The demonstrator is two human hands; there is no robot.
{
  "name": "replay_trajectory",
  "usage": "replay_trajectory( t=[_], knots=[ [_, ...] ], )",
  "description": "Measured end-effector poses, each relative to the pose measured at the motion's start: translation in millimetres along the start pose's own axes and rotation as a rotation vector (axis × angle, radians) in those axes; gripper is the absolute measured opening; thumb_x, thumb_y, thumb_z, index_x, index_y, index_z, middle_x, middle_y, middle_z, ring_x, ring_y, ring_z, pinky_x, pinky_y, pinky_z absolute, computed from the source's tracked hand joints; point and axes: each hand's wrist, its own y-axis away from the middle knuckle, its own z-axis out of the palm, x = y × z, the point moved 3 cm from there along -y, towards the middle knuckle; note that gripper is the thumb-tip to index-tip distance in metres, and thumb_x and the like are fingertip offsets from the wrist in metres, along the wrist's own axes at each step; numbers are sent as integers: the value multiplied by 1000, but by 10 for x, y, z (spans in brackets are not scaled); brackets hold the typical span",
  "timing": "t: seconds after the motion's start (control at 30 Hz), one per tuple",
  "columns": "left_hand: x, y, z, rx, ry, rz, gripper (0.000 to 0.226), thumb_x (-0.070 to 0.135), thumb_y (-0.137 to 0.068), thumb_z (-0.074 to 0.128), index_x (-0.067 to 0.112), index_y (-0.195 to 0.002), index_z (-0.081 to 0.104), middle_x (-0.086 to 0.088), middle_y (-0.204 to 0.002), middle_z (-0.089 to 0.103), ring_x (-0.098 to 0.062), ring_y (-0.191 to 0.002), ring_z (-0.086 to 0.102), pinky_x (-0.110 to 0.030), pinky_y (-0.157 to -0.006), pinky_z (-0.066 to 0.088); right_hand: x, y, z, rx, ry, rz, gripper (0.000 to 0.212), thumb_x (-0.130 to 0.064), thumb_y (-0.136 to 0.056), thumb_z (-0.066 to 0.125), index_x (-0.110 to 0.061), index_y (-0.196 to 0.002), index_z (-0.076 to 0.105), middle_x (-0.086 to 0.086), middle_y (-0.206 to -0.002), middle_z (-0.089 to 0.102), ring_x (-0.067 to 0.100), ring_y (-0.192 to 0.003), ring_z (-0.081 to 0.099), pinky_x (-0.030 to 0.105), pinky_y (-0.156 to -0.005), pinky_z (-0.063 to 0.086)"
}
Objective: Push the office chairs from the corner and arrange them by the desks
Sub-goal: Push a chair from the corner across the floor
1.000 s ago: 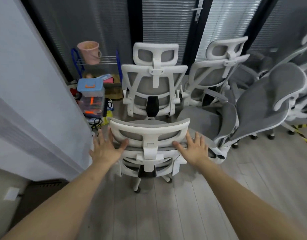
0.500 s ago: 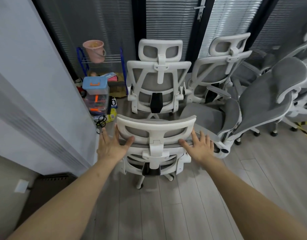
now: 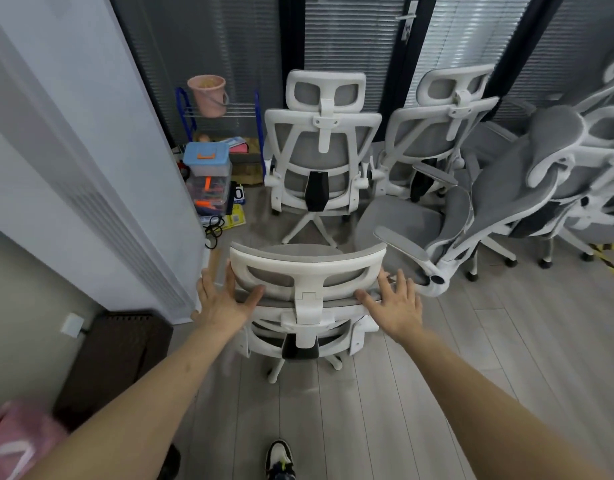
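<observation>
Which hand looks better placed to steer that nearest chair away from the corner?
Probably the right hand. It sits on the chair toward open floor, while the left hand is squeezed beside the white wall. Both rest open against the headrest, so both would push.

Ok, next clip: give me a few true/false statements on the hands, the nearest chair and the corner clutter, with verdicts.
1. Both hands are at the headrest of the nearest chair. True: left hand, right hand.
2. The nearest chair faces the person. False: its back is toward the person.
3. A pink bucket sits on the wire rack. True.
4. The storage box by the wall has a red lid. False: the lid is blue with an orange handle.
5. The floor is carpeted. False: pale planks.
</observation>
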Motion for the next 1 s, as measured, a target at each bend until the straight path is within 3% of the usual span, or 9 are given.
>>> replay_trajectory(
  t=[0.17, 0.37, 0.5, 0.7, 0.8, 0.87, 1.0],
  knots=[
    [-159, 855, 299, 13, -76, -6, 114, 103, -70, 18, 43, -161, -16, -8, -169, -21, -31, -157, -14, -66, -116, 28, 459, 766, 101, 7, 5, -23, 87, -89, -88, 24, -52, -160, -7, 4, -173, -12, 30, -159, -12, 57, -127, 2],
    [-181, 1676, 715, -17, -35, 7, 117, 108, -63, 16, 49, -159, -15, -6, -169, -23, -28, -156, -21, -70, -117, 18, 1121, 1680, 177, 22, -42, 4, 87, -89, -88, 25, -51, -160, -5, 4, -173, -11, 30, -158, -11, 57, -126, 2],
    [-66, 2100, 959, -46, 45, 92, 117, 106, -63, 21, 49, -160, -13, -8, -168, -27, -29, -155, -25, -64, -124, 12, 1544, 2279, 192, 33, -72, 94, 87, -88, -87, 24, -51, -161, -4, 3, -173, -11, 29, -158, -11, 55, -127, 5],
    [223, 2537, 1279, -118, -11, 214, 123, 109, -52, 6, 51, -159, -13, -15, -169, -17, -33, -156, -19, -66, -121, 15, 2128, 3125, 230, 135, -164, 243, 90, -92, -83, 20, -53, -160, -4, 3, -174, -7, 29, -159, -10, 55, -126, 7],
    [404, 2747, 1378, -171, -25, 297, 117, 108, -59, 16, 52, -158, -11, -11, -170, -15, -30, -156, -21, -69, -120, 11, 2331, 3534, 288, 196, -218, 335, 97, -94, -77, 14, -51, -161, -3, 5, -174, -5, 29, -159, -9, 53, -127, 8],
    [524, 2837, 1462, -215, -72, 355, 111, 102, -69, 24, 49, -160, -10, -11, -170, -16, -30, -156, -21, -71, -119, 10, 2444, 3791, 339, 243, -233, 398, 93, -94, -79, 15, -51, -160, -4, 4, -174, -3, 28, -159, -8, 53, -127, 9],
    [789, 3032, 1612, -302, -146, 475, 115, 102, -64, 17, 47, -161, -10, -9, -169, -21, -31, -155, -25, -76, -116, 13, 2652, 4300, 474, 295, -263, 543, 80, -88, -89, 18, -57, -155, -14, 1, -174, -5, 26, -159, -10, 57, -126, 6]
  ],
)
